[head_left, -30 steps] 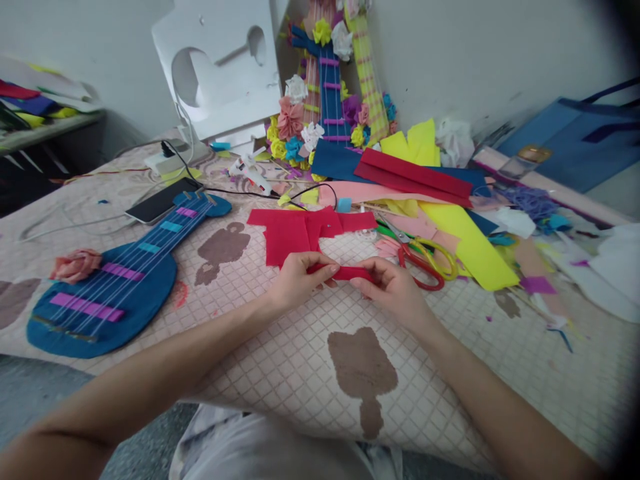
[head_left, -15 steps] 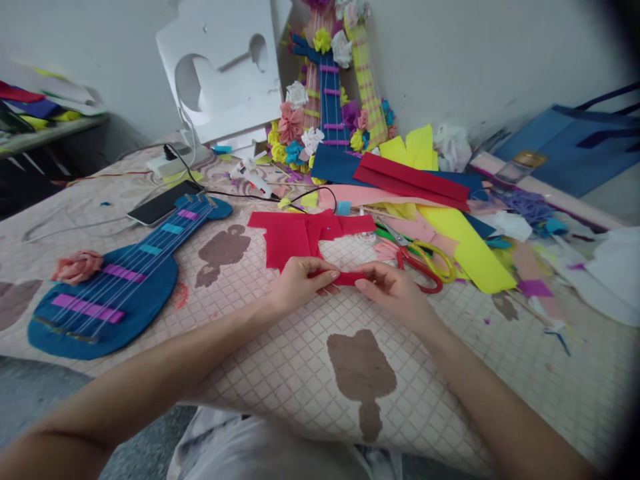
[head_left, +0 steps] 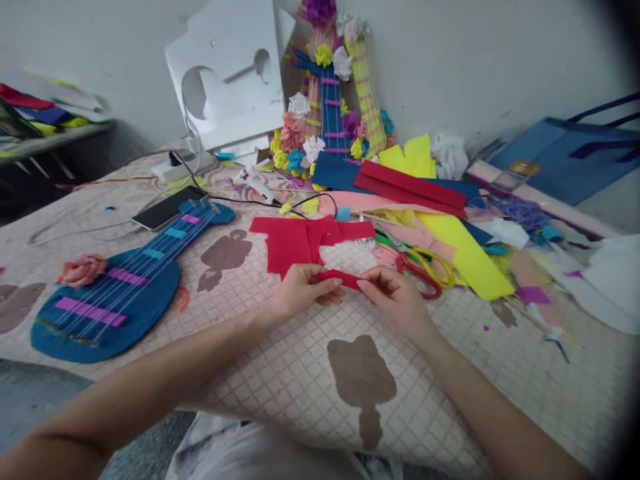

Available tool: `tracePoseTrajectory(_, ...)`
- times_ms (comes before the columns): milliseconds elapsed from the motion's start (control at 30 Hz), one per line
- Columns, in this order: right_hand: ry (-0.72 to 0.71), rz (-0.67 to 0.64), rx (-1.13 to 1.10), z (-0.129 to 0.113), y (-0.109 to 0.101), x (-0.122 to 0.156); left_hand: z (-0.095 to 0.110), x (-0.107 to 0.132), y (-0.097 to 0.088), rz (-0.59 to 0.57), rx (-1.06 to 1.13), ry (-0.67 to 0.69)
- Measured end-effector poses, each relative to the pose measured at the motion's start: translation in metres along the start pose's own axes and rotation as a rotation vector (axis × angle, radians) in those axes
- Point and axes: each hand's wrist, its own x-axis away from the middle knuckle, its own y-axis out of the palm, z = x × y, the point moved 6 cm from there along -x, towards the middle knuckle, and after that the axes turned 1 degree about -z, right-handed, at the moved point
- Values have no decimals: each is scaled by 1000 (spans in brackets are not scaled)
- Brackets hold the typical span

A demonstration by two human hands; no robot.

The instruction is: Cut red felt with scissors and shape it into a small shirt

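Observation:
My left hand [head_left: 299,292] and my right hand [head_left: 397,299] meet over the patterned cloth, both pinching a narrow red felt strip [head_left: 344,278] between thumb and fingers. The strip runs between the two hands, just above the cloth. Right behind it lies a larger cut piece of red felt [head_left: 300,239]. Red-and-yellow-handled scissors [head_left: 423,264] lie just right of my right hand.
A blue felt guitar [head_left: 115,287] with a pink felt rose [head_left: 81,269] lies at left, a phone [head_left: 165,208] by its neck. Felt sheets in red, yellow, blue and pink [head_left: 425,200] pile at right. Decorated felt guitars [head_left: 330,100] and white foam [head_left: 230,73] lean on the wall.
My hands have drawn closer together along the red strip, so less of it shows between them. The camera has shifted slightly.

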Motion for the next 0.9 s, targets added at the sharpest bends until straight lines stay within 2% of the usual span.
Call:
tracePoseTrajectory(167, 18, 50, -15, 4, -3, 0, 0, -1, -3, -14, 34, -1)
tracePoseTrajectory(333, 28, 17, -9, 3, -1, 0, 9, -3, -16, 116, -1, 101)
tracePoseTrajectory(433, 13, -42, -1, 0, 3, 1, 13, -3, -12, 59, -93, 147)
tracePoseTrajectory(533, 9, -62, -24, -5, 7, 2, 10, -1, -6, 10, -66, 122)
tracePoseTrajectory(633, 34, -69, -65, -10, 12, 2, 9, 1, -4, 27, -34, 152)
tracePoseTrajectory(767, 49, -88, -43, -13, 18, 2, 10, 3, 0, 20, -122, 226)
tracePoseTrajectory(900, 93, -114, -90, -1, 16, 0, 9, 1, -4, 51, -131, 225)
